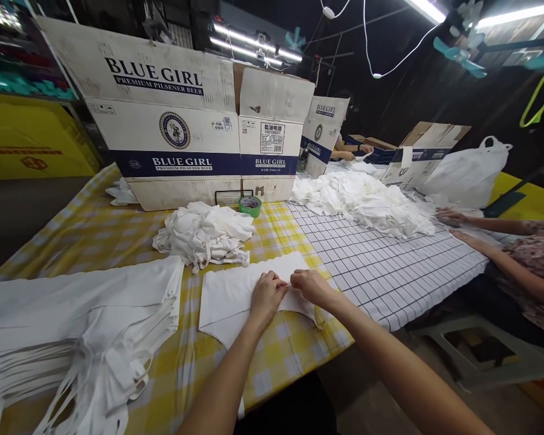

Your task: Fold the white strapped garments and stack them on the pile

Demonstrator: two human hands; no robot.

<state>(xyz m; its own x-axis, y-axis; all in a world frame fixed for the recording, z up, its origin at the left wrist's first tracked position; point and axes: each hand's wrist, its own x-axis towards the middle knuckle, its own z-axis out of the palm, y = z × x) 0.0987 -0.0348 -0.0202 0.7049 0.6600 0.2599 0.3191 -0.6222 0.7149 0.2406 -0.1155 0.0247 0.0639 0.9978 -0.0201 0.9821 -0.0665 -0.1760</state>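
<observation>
A white cloth garment (229, 296), shaped like a pair of briefs, lies flat on the yellow checked tablecloth in front of me. My left hand (268, 296) rests over its middle, thumb and fingers pinched together at the cloth. Close beside it, my right hand (312, 286) pinches the garment near its right edge. The fingertips of both hands almost meet, and the bit of fabric between them is mostly covered. A thin loose strip hangs from the garment's lower right end. To the left is a thick stack of similar white garments (140, 284), with straps hanging down.
Behind the garment sits a crumpled white cloth pile (206, 232), with green tape (250, 206) near a large carton (176, 133). Another white heap (367, 202) covers part of the grid-patterned cloth (358, 266). A co-worker's arms (489, 241) reach in from the right; another person's hands (360, 151) work farther back.
</observation>
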